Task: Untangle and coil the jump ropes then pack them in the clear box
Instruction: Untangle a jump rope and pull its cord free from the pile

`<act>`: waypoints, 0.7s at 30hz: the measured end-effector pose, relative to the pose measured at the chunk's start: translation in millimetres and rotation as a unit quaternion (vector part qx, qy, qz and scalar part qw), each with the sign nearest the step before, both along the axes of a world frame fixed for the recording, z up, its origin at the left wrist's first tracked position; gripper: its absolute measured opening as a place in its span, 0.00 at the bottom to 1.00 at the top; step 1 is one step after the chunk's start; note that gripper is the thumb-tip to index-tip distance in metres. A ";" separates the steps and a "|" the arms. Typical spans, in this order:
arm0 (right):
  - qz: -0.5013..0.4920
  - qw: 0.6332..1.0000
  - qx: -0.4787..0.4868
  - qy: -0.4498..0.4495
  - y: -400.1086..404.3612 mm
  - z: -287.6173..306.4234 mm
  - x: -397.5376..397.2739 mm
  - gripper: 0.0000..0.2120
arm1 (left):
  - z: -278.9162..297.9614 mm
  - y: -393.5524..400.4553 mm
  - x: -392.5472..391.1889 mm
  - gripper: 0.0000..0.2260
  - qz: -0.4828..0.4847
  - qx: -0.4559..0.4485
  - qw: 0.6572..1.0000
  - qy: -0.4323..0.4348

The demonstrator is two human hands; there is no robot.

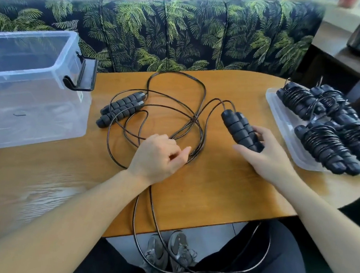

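Black jump-rope cords [173, 111] lie tangled in loops on the wooden table [214, 185]. One long loop hangs off the front edge over my lap. A pair of ribbed black handles [120, 108] rests at the left of the tangle. My right hand [264, 155] is closed around a second pair of handles [240, 128]. My left hand [158, 156] rests on the cords and pinches strands at its fingertips. The clear box [32, 106] stands open at the table's left.
A clear lid [287, 130] at the right carries several coiled jump ropes [330, 128]. A palm-print sofa [175, 32] runs behind the table. The box's black latch [82, 78] juts toward the tangle. My shoes show below the table's edge.
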State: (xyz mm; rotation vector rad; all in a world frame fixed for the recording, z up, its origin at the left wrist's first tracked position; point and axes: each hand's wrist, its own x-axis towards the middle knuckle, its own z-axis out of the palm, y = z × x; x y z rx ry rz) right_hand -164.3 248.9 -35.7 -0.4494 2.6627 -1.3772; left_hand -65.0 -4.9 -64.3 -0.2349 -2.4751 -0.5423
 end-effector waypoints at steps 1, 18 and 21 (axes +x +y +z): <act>0.010 1.000 -0.008 0.000 -0.5 -0.5 9.7 0.32 | 2.3 6.5 1.8 0.25 0.009 0.014 0.999 -0.029; 0.156 0.983 -0.094 0.029 -57.4 5.8 124.3 0.20 | 41.9 35.3 88.7 0.17 -0.024 0.728 0.636 -0.256; 0.064 0.990 -0.093 0.080 -61.0 1.6 101.6 0.29 | 44.7 2.0 110.4 0.12 -0.038 0.664 0.705 -0.246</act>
